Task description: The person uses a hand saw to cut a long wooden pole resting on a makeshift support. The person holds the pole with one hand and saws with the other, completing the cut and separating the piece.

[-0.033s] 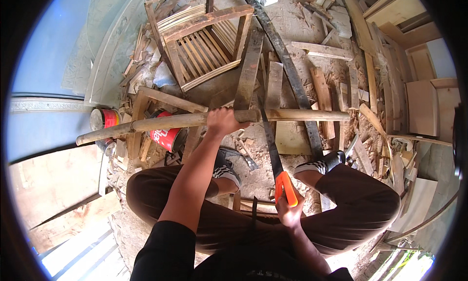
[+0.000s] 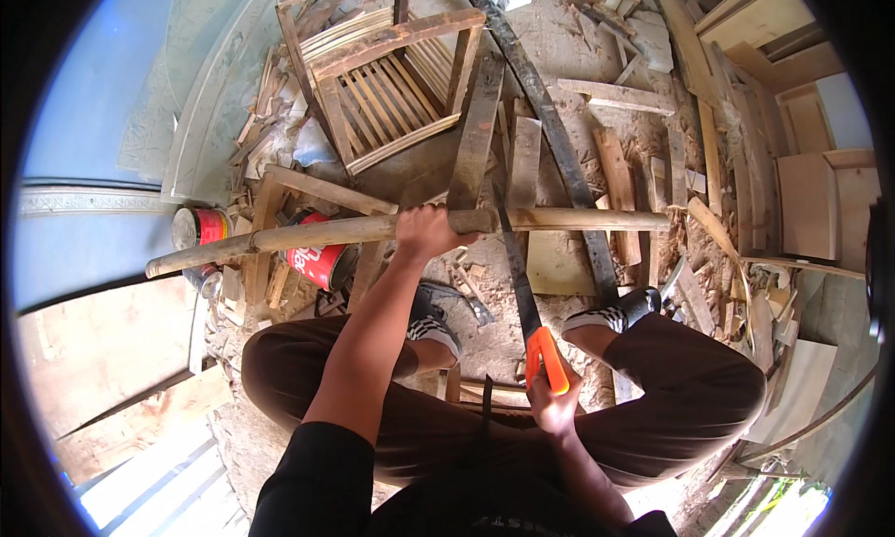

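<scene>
A long, round, bamboo-like pole (image 2: 326,232) lies crosswise in front of me. My left hand (image 2: 426,231) is wrapped round it from above, a little left of the saw. In my right hand (image 2: 556,402) is the orange handle (image 2: 548,360) of a handsaw, whose dark blade (image 2: 522,281) points away from me and crosses the pole's line. Right of the blade runs a thinner length of pole (image 2: 597,220); whether it is one piece with the thicker part, I cannot tell. Beneath, the pole passes over wooden boards (image 2: 475,136).
A slatted wooden frame (image 2: 387,94) stands beyond the pole. A long dark beam (image 2: 550,136) slants past my right foot. Red cans (image 2: 322,262) sit at the left under the pole. Wood offcuts (image 2: 615,178) and chips litter the ground. Pale wooden boxes (image 2: 809,206) line the right side.
</scene>
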A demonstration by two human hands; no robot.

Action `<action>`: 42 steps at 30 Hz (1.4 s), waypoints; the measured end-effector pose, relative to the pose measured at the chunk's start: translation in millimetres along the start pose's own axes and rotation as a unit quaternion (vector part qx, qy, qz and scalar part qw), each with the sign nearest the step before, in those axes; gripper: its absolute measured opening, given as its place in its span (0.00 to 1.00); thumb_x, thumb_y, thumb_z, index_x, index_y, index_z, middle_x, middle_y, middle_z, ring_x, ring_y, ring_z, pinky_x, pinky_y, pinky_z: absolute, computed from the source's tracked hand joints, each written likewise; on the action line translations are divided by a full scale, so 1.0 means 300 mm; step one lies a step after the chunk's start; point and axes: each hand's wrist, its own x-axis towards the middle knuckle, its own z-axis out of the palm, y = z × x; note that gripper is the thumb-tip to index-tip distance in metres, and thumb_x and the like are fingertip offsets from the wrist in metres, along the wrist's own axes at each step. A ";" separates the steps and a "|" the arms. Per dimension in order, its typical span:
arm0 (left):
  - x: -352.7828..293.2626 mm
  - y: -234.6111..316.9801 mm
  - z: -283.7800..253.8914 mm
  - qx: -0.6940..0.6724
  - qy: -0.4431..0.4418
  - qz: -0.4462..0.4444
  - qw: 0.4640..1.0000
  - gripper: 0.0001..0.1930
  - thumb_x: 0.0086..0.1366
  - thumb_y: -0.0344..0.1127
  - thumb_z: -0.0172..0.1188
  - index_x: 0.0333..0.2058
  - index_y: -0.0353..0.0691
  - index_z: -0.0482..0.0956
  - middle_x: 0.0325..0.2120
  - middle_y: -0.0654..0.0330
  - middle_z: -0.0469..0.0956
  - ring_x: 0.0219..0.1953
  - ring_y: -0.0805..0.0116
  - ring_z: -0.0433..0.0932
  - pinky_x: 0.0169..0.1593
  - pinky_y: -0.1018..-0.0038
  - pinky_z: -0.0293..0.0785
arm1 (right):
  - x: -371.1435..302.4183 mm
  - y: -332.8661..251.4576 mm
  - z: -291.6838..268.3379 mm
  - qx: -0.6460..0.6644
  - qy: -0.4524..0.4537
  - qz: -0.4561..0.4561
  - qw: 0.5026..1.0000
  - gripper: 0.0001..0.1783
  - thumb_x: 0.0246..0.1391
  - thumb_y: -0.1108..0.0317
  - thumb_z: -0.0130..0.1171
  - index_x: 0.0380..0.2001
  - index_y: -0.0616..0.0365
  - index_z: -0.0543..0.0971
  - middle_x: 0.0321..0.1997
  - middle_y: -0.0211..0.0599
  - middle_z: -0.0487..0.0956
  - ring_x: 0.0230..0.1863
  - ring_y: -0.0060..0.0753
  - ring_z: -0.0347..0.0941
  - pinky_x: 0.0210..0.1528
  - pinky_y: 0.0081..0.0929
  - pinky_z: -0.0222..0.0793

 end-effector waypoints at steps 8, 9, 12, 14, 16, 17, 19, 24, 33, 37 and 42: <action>0.025 0.004 -0.042 -0.002 -0.042 -0.016 0.999 0.50 0.47 0.87 0.61 0.42 0.40 0.90 0.41 0.50 0.88 0.49 0.53 0.87 0.54 0.60 0.78 | 0.053 -0.016 0.043 0.025 -0.015 -0.023 0.999 0.34 0.53 0.79 0.50 0.66 0.74 0.71 0.49 0.43 0.82 0.46 0.24 0.77 0.51 0.23 0.73; 0.037 0.001 -0.051 -0.004 -0.042 -0.013 0.999 0.50 0.47 0.87 0.61 0.43 0.40 0.90 0.41 0.50 0.88 0.49 0.53 0.87 0.54 0.60 0.78 | 0.054 -0.017 0.048 0.034 -0.016 -0.019 0.999 0.34 0.54 0.79 0.50 0.67 0.74 0.71 0.49 0.43 0.82 0.46 0.24 0.76 0.51 0.23 0.73; 0.046 0.004 -0.068 -0.001 -0.032 -0.019 0.999 0.50 0.47 0.87 0.61 0.44 0.41 0.90 0.43 0.50 0.87 0.52 0.53 0.85 0.56 0.60 0.76 | 0.080 -0.033 0.074 0.050 -0.012 -0.028 0.998 0.28 0.57 0.78 0.52 0.62 0.71 0.73 0.39 0.36 0.80 0.36 0.21 0.73 0.40 0.22 0.70; 0.056 0.008 -0.082 -0.003 -0.048 -0.030 0.998 0.51 0.46 0.87 0.61 0.46 0.41 0.89 0.46 0.49 0.87 0.54 0.53 0.84 0.58 0.60 0.75 | 0.090 -0.042 0.090 0.032 -0.011 -0.049 0.998 0.18 0.61 0.76 0.53 0.54 0.68 0.77 0.29 0.28 0.76 0.24 0.16 0.69 0.27 0.19 0.65; 0.062 0.005 -0.078 -0.003 -0.045 -0.034 0.998 0.52 0.45 0.88 0.60 0.48 0.42 0.89 0.47 0.49 0.86 0.55 0.53 0.83 0.59 0.59 0.75 | 0.083 -0.024 0.085 0.012 -0.026 -0.045 0.999 0.12 0.63 0.74 0.54 0.48 0.65 0.78 0.25 0.25 0.74 0.20 0.15 0.67 0.22 0.19 0.63; 0.058 0.000 -0.071 -0.001 -0.037 -0.034 0.999 0.53 0.45 0.89 0.60 0.50 0.43 0.88 0.48 0.49 0.86 0.56 0.53 0.83 0.60 0.59 0.74 | 0.067 -0.007 0.074 -0.008 -0.042 -0.026 0.999 0.15 0.62 0.75 0.54 0.51 0.66 0.76 0.28 0.28 0.75 0.24 0.18 0.69 0.26 0.21 0.65; 0.057 -0.008 -0.062 -0.008 -0.041 -0.036 0.998 0.54 0.44 0.90 0.59 0.52 0.44 0.87 0.48 0.49 0.86 0.56 0.53 0.83 0.60 0.59 0.74 | 0.032 0.031 0.045 -0.057 -0.080 0.014 0.995 0.26 0.59 0.76 0.52 0.62 0.69 0.71 0.39 0.38 0.79 0.35 0.27 0.74 0.39 0.27 0.71; 0.094 -0.007 -0.101 -0.020 -0.074 -0.050 0.996 0.57 0.44 0.92 0.57 0.58 0.48 0.84 0.50 0.51 0.86 0.56 0.54 0.83 0.61 0.58 0.74 | 0.008 0.072 0.042 -0.128 -0.041 -0.080 0.988 0.32 0.57 0.75 0.51 0.66 0.71 0.72 0.52 0.55 0.82 0.51 0.41 0.80 0.51 0.37 0.76; 0.112 -0.009 -0.133 0.007 -0.104 -0.046 0.993 0.57 0.45 0.92 0.54 0.59 0.51 0.83 0.49 0.50 0.86 0.55 0.54 0.84 0.60 0.56 0.77 | 0.118 0.028 0.111 -0.118 -0.011 -0.133 0.984 0.36 0.49 0.78 0.51 0.65 0.74 0.72 0.48 0.59 0.83 0.46 0.39 0.82 0.52 0.33 0.77; 0.095 0.009 -0.142 -0.023 -0.078 -0.020 0.996 0.60 0.45 0.93 0.53 0.57 0.41 0.84 0.46 0.48 0.87 0.54 0.51 0.85 0.59 0.56 0.78 | -0.021 0.106 0.040 -0.103 -0.017 -0.114 0.988 0.34 0.49 0.78 0.51 0.63 0.75 0.73 0.54 0.59 0.82 0.54 0.44 0.81 0.57 0.34 0.75; 0.139 -0.012 -0.102 0.013 -0.080 -0.045 0.996 0.59 0.44 0.94 0.52 0.57 0.45 0.84 0.46 0.49 0.87 0.53 0.53 0.86 0.58 0.58 0.78 | 0.301 0.049 0.180 -0.025 0.021 -0.079 0.996 0.25 0.52 0.78 0.52 0.54 0.71 0.78 0.32 0.42 0.77 0.33 0.28 0.70 0.37 0.31 0.71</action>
